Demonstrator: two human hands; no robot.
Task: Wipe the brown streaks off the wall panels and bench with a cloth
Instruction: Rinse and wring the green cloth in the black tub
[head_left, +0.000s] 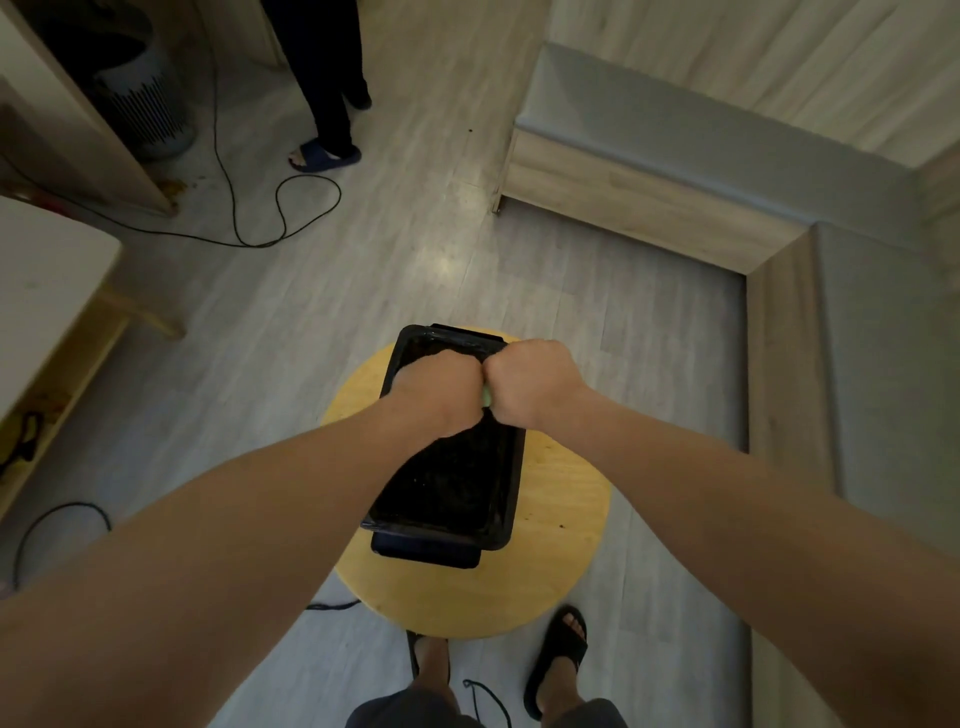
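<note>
Wringing seemed the step: left hand (439, 395) & right hand (530, 382) were fisted tight round the cloth (487, 398), knuckles touching, over the black tub (457, 499). Cloth prob. soft, wet, light; best gripped bunched at both ends.

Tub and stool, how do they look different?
The tub is black and boxy; the stool is yellow wood and round. The tub is hollow with walls; the stool's top is flat. The tub sits on top, the stool underneath. Both are below the left hand and right hand, which grip a green cloth.
</note>
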